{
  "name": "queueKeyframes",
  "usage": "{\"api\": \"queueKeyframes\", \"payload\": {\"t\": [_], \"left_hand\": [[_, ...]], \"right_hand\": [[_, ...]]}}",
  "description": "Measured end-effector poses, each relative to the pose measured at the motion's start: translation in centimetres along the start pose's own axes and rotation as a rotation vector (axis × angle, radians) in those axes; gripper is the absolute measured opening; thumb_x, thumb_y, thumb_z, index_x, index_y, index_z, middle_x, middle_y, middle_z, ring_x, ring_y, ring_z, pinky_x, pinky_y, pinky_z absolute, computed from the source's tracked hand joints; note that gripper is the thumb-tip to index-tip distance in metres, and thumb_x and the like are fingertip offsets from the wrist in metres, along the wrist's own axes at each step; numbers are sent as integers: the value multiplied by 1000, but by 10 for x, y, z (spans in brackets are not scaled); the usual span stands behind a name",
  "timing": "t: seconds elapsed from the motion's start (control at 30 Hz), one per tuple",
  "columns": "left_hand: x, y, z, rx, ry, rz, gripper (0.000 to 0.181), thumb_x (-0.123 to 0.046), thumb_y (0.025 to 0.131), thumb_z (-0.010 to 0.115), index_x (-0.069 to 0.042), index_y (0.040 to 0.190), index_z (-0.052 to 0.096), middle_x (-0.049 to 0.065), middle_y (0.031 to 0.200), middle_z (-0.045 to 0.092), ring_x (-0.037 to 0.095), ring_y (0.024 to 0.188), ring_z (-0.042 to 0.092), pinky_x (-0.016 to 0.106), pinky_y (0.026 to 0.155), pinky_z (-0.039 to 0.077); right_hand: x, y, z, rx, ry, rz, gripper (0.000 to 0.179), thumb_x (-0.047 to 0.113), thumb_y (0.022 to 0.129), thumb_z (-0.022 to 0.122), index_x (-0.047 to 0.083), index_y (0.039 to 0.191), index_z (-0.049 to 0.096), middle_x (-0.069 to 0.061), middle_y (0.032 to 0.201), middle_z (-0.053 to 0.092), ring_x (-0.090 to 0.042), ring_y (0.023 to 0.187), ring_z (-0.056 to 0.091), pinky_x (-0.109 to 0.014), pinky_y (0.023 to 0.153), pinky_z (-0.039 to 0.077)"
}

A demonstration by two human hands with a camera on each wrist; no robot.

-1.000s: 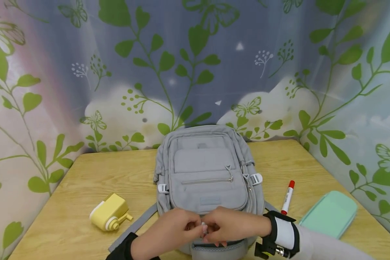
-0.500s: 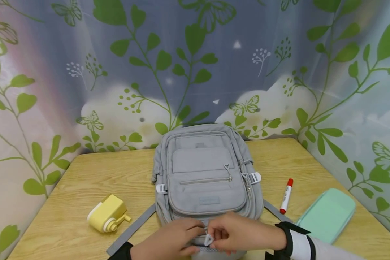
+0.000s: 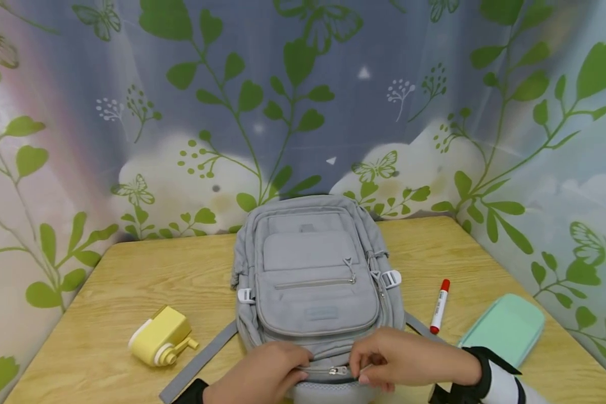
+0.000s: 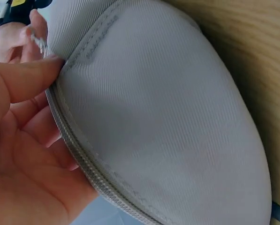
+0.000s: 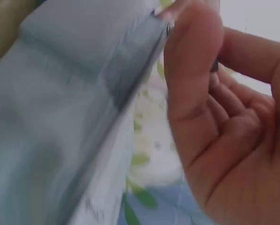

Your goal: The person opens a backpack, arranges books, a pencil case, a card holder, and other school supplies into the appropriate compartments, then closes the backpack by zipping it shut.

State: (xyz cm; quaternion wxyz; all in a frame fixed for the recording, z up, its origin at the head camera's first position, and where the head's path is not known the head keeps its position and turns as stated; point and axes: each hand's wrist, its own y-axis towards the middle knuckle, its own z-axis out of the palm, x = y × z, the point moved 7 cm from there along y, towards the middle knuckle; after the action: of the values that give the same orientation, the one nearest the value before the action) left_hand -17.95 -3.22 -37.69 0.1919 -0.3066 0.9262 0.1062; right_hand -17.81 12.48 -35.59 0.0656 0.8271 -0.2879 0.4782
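Note:
A grey backpack [image 3: 313,269] lies with its front facing up and its bottom end toward me. My left hand [image 3: 257,370] pinches the fabric beside a zipper at that near end. In the left wrist view, the left thumb [image 4: 32,77] presses on the pocket's seam, with the zipper tape [image 4: 88,164] running across the fingers. A metal zipper slider [image 3: 338,370] sits between the hands. My right hand [image 3: 399,359] pinches the slider's pull, which the fingers mostly hide. Blur softens the fabric in the right wrist view, where the right thumb [image 5: 191,70] bends against the forefinger.
Left of the backpack, a yellow device with a nozzle [image 3: 161,336] lies on the wooden table [image 3: 182,269]. To the right are a red-capped marker [image 3: 440,307] and a mint-green case [image 3: 507,328]. Grey straps [image 3: 199,362] spread out sideways. A patterned curtain [image 3: 303,112] hangs behind.
The hands were close together and have drawn apart. My right hand has moved right with the zipper pull, and the slider has shifted right. My left hand stays on the near-end fabric.

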Motion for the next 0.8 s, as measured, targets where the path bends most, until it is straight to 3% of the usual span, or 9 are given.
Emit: {"api": "queueKeyframes", "payload": {"t": [0.07,0.23,0.33,0.43,0.6,0.8], "left_hand": [[0,-1,-1,6,-9,-1,10,-24,95,54,-21,85,56,-15,71,48,-3,61,40,13,56,36],[-1,-3,-3,6,-31,36,15,-25,96,52,-21,81,52,-14,65,41,-3,57,36,13,54,34],[0,-5,-3,0,-68,67,15,-25,96,52,-20,82,52,-13,66,42,-4,59,36,12,55,34],[2,-7,-3,-2,-108,100,12,-25,96,51,-19,87,56,-13,71,48,-5,62,38,11,57,36],[5,-10,-1,6,-155,129,16,-28,97,47,-18,93,58,-12,75,51,-6,65,40,11,60,38],[4,-11,1,5,-163,168,16,-27,98,47,-18,87,55,-10,74,49,-6,67,37,9,61,35]], "right_hand": [[-5,-10,-9,-16,-68,17,13,26,93,56,14,97,58,1,71,60,5,57,50,-19,54,50],[-26,-38,-44,-121,-308,176,7,21,90,60,18,84,59,12,68,54,4,55,44,-18,52,43],[-42,-51,-66,-200,-427,283,11,15,89,62,20,79,60,13,67,54,2,54,45,-19,51,40],[-59,-59,-86,-273,-477,388,12,11,88,62,18,78,59,9,67,56,-3,55,50,-22,50,39],[-86,-52,-115,-370,-588,509,14,6,88,61,14,76,58,5,66,57,-9,54,51,-24,49,37],[-110,-28,-145,-449,-761,509,20,3,85,60,14,70,56,4,62,56,-8,53,47,-24,47,33]]}}
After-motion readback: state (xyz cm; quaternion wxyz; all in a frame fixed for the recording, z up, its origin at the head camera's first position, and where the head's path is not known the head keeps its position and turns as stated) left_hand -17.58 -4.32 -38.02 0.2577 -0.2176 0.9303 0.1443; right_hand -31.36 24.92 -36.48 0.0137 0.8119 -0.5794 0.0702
